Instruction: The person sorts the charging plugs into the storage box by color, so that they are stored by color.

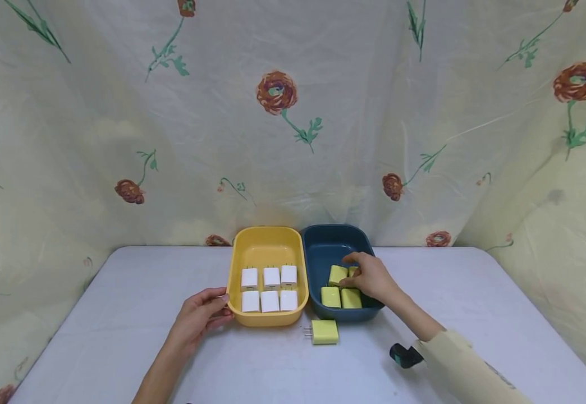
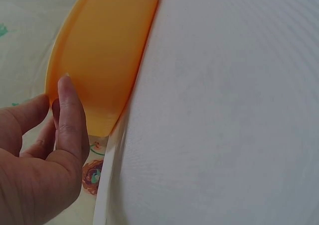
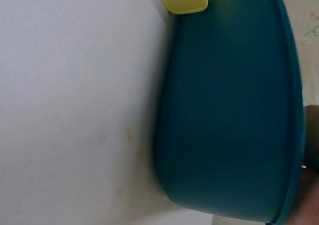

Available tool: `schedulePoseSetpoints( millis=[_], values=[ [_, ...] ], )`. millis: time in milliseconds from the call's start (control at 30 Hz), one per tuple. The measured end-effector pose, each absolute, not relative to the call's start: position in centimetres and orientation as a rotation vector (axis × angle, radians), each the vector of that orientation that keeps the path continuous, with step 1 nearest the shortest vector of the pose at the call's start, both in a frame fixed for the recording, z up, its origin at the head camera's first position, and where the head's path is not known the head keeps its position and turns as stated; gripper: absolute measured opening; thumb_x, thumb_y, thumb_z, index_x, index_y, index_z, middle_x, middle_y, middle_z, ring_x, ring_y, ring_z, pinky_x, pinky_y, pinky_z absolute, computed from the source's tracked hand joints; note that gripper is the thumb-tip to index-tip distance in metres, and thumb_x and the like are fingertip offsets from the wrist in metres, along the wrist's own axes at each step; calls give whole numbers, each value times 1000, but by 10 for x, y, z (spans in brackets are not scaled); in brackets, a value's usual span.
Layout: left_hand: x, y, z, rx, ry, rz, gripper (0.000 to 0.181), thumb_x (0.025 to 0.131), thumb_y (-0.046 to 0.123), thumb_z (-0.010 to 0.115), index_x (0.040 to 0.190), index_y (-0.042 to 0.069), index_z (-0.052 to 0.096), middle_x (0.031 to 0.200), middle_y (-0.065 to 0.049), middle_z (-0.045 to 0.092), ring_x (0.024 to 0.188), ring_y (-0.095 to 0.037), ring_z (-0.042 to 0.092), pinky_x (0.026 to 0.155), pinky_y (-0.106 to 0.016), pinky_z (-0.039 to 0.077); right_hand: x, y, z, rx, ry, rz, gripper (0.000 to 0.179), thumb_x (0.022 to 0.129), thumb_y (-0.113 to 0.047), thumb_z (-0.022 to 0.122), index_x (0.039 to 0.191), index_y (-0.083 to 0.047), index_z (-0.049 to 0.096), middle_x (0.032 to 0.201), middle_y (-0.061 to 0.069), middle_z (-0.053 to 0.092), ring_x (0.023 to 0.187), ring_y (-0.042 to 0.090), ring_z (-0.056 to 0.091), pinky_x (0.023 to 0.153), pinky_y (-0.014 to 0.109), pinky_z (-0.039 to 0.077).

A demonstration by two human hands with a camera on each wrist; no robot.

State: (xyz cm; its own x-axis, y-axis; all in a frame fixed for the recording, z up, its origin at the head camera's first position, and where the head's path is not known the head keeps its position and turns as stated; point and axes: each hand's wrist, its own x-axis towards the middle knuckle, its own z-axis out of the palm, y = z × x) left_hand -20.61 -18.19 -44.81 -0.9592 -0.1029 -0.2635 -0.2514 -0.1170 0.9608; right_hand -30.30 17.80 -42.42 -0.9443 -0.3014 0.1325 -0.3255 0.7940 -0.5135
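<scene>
My left hand (image 1: 199, 314) is at the left side of a yellow bin (image 1: 268, 320), thumb at the rim and fingers against the outer wall, lightly holding it. White charger plugs (image 1: 270, 301) stand in two rows inside that bin. My right hand (image 1: 371, 276) reaches into a dark blue bin (image 1: 330, 235), thumb and fingers around a yellow charger plug (image 1: 352, 271), which the hand partly hides. Several other yellow plugs (image 1: 330, 297) lie in the blue bin beside it. In the right wrist view, the blue bin's wall (image 3: 229, 105) hides most of the right hand.
A loose yellow charger plug (image 1: 325, 332), prongs pointing left, lies on the white table (image 1: 252, 370) in front of the bins. The two bins stand side by side near the back edge. A flowered curtain (image 1: 343, 140) hangs behind.
</scene>
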Motion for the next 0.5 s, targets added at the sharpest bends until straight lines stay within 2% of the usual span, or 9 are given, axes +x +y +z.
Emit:
schedulePoseSetpoints(
  millis=[267, 500],
  values=[
    [-207, -182, -448, -396, 2000, 2256, 35, 96, 7, 64, 128, -7, 57, 98, -12, 64, 79, -18, 66, 75, -30, 61, -283, 180, -412, 515, -2868, 982, 46, 84, -14, 80, 123, 3, 63, 113, 18, 64, 77, 19, 56, 62, 28, 50],
    [-207, -182, -449, -390, 2004, 2259, 35, 96, 7, 63, 128, -7, 57, 98, -12, 65, 79, -18, 66, 75, -30, 61, -251, 176, -404, 584, -2801, 1156, 46, 84, -16, 81, 124, -3, 64, 118, 15, 64, 81, 18, 57, 61, 25, 54]
  ],
)
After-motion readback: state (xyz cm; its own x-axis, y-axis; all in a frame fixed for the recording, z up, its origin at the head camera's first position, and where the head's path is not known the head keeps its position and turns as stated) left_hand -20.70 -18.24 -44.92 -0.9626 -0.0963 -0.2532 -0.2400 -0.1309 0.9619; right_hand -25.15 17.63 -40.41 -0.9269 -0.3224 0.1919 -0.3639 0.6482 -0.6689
